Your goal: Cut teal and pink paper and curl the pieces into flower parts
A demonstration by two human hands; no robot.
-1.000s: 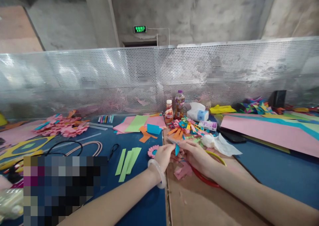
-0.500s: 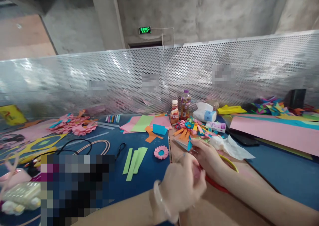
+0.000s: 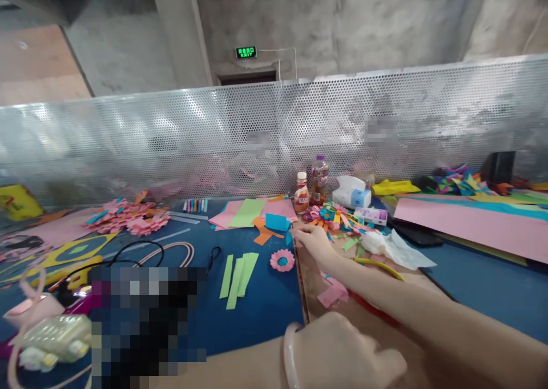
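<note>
The left hand [image 3: 340,353] is cropped below; I cannot tell its fingers' grip. The right hand [image 3: 312,243] pinches a blue scrap [image 3: 289,238].

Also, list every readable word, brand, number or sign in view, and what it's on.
"安全出口 EXIT": green lit sign on the wall.
"SCAFE", partial and blurred: white-capped bottle.
Too small or blurred: purple-capped bottle, blue-and-white tissue pack, white-and-purple pack, yellow packet.
No readable numbers.
</note>
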